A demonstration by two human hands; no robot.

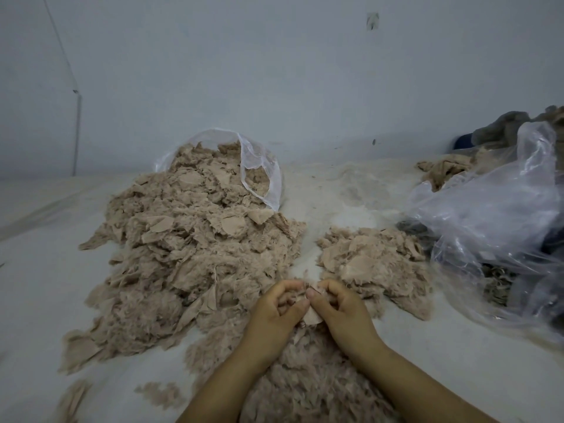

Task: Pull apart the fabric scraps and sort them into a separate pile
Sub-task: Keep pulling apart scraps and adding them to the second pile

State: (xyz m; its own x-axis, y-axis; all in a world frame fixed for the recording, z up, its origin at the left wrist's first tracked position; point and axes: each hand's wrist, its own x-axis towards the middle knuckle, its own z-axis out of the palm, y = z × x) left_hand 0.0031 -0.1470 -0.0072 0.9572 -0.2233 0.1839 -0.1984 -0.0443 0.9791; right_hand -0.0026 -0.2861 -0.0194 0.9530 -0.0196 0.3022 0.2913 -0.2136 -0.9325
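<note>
Left hand (276,303) and right hand (335,303) meet at lower centre, fingers curled, both pinching one beige fabric scrap (311,315) between them. The work surface is a white sheet (45,270) against a pale blue-grey wall (274,71). A large scrap heap (189,248) spills from a clear bag (259,169) on the left; the smaller pile (375,264) lies just beyond the right hand, beside a crumpled plastic bag (494,215).

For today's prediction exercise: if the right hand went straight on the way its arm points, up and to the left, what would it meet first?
The left hand, which already touches it at the pinched beige fabric scrap. Beyond lies the large beige scrap heap, though depth is unclear.
</note>
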